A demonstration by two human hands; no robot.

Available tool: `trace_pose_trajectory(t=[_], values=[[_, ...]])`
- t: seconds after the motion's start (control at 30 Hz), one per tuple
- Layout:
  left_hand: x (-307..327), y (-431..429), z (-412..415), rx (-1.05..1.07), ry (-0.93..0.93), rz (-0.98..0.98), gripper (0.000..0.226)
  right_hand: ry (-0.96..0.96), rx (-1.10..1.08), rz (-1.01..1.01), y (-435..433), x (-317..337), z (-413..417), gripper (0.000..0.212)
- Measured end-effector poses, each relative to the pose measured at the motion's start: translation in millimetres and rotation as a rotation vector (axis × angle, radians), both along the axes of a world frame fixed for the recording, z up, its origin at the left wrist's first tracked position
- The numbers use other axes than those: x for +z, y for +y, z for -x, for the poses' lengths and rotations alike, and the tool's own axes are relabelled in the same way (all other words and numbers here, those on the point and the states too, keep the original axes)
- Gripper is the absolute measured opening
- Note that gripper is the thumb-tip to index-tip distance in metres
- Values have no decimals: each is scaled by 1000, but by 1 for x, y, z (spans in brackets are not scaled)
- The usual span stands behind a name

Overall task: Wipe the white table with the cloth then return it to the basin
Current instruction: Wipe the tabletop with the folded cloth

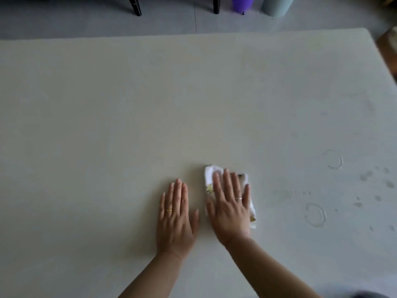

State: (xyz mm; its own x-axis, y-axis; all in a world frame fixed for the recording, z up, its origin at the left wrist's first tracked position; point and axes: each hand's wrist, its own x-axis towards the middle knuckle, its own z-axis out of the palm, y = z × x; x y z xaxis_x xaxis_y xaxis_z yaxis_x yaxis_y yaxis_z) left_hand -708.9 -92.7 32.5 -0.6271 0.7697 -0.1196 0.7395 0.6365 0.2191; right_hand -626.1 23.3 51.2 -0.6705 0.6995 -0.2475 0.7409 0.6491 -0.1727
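The white table point(150, 100) fills most of the view. A folded white cloth point(209, 175) with a small yellow print lies on it near the front middle. My right hand point(231, 208) presses flat on the cloth with straight fingers, covering most of it. My left hand point(175, 218) rests flat on the bare table just left of the cloth, fingers straight, touching nothing else. The basin is not in view.
Wet ring marks point(314, 215) and drops point(365, 176) show on the table's right part. Beyond the far edge, dark furniture legs point(135, 6), a purple container point(242, 3) and a pale green bin point(276, 5) stand on the grey floor.
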Motion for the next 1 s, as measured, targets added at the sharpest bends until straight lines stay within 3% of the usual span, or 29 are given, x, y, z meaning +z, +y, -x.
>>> trace_pose_trajectory(t=[0.07, 0.13, 0.27, 0.37, 0.43, 0.5, 0.6, 0.67, 0.87, 0.93, 1.0], values=[[-2, 0, 1, 3, 6, -21, 64, 13, 190, -21, 5, -2, -16, 62], [-3, -1, 0, 7, 3, -29, 66, -23, 227, -46, 30, -4, -43, 64], [-5, -1, 0, 9, 18, -39, 67, -103, -154, -35, 68, -1, -89, 65], [-6, -2, 0, 3, 28, -36, 67, -78, -359, -15, 41, -5, -72, 63], [-6, -2, 0, -3, 32, -30, 67, -25, -270, -22, 0, -5, -57, 66], [-4, -1, 0, -4, 37, -19, 67, -1, -23, -17, -37, -3, -57, 65], [-1, 1, 0, -10, 29, -2, 67, -11, 266, -28, -26, -4, -85, 62], [1, 1, -1, -3, 21, 12, 68, -44, 226, -58, 1, -4, -113, 65], [7, -12, -27, 66, 9, 4, 69, -87, -283, 28, -8, 0, -132, 68], [8, -21, -54, 68, -13, -22, 66, -42, -216, 46, -42, 4, -122, 69], [9, -30, -79, 91, -27, -34, 64, -1, 31, 47, -74, 6, -125, 66]])
